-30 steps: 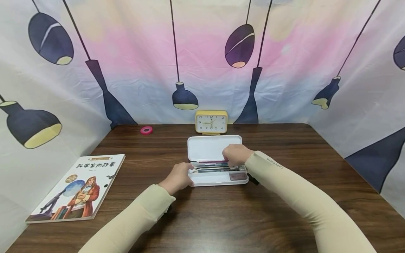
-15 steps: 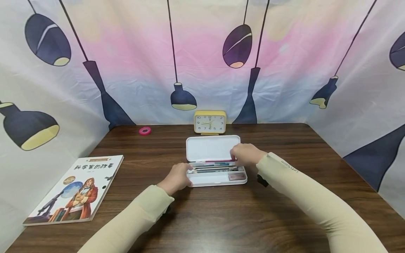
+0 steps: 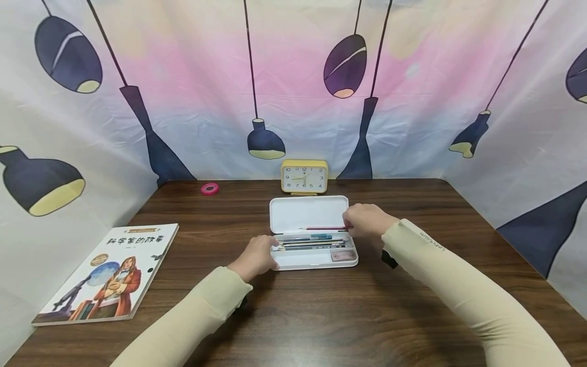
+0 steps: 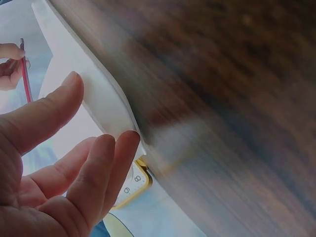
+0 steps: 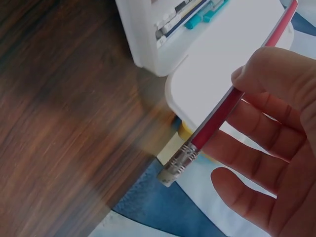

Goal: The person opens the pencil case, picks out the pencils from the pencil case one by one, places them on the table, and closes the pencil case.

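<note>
A white pencil case (image 3: 302, 262) lies with its lid up on the table; inside are several pencils (image 3: 312, 246), a teal pen (image 3: 321, 236) and an eraser (image 3: 343, 256). My left hand (image 3: 257, 256) holds the case's left end, thumb at the front corner, fingers farther back. In the left wrist view, that hand's thumb and fingers (image 4: 96, 163) spread along the white wall. My right hand (image 3: 367, 220) pinches a red pencil (image 5: 217, 118) between thumb and fingers near its eraser end, with the tip pointing left in front of the raised lid (image 3: 309, 211).
A yellow alarm clock (image 3: 304, 177) stands right behind the lid. Toward the back left lies a pink tape roll (image 3: 209, 189). A book (image 3: 107, 275) with an illustrated cover rests at the table's left side. A printed cloth (image 3: 206, 102) hangs behind the table (image 3: 321, 321).
My right hand has moved right and slightly up, lifting the red pencil out of the case. The left hand has stayed at the case's left end.
</note>
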A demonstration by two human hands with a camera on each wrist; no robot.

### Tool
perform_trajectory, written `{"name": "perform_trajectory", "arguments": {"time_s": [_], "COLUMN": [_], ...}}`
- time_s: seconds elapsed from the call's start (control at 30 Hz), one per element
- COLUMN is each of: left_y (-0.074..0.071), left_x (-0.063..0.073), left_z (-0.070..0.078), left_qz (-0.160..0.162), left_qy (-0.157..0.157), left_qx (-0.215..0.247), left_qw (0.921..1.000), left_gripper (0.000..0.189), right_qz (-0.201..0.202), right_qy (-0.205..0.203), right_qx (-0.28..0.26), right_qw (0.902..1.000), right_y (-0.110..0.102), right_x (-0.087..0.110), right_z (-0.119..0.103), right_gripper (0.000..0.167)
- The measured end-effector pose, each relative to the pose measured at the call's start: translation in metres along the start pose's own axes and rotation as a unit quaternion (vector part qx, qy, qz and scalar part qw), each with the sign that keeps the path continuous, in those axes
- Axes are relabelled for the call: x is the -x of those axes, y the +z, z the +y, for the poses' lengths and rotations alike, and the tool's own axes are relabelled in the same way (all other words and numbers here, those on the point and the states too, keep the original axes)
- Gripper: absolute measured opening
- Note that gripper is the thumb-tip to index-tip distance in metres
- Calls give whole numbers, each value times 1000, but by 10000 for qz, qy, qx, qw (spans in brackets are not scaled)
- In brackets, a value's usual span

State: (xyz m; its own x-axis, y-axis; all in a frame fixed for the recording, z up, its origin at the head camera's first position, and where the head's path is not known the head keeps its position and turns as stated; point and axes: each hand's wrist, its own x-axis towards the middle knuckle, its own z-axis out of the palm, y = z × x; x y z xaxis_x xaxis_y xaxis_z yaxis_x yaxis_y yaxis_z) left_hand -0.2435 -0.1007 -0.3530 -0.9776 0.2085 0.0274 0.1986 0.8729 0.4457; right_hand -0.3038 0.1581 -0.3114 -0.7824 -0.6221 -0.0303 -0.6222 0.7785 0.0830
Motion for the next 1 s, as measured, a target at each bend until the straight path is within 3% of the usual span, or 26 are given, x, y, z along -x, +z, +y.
{"name": "perform_trajectory", "arguments": {"time_s": [0.47,1.0], "left_y": [0,1], "left_x": [-1,-3], "left_z": [-1,0], "left_qz": [-7,-40], "left_qy": [34,-28], "left_qx": [-63,-42], "left_qw": [10000,10000], "left_gripper": [49,48], "right_qz": [288,208], "right_qy": [41,405], "right_qx": [-28,-248], "right_qw": [9996,9987], "right_y": [2,11], "right_x": [13,29], "right_z": [15,45], "right_gripper": [4,9]}}
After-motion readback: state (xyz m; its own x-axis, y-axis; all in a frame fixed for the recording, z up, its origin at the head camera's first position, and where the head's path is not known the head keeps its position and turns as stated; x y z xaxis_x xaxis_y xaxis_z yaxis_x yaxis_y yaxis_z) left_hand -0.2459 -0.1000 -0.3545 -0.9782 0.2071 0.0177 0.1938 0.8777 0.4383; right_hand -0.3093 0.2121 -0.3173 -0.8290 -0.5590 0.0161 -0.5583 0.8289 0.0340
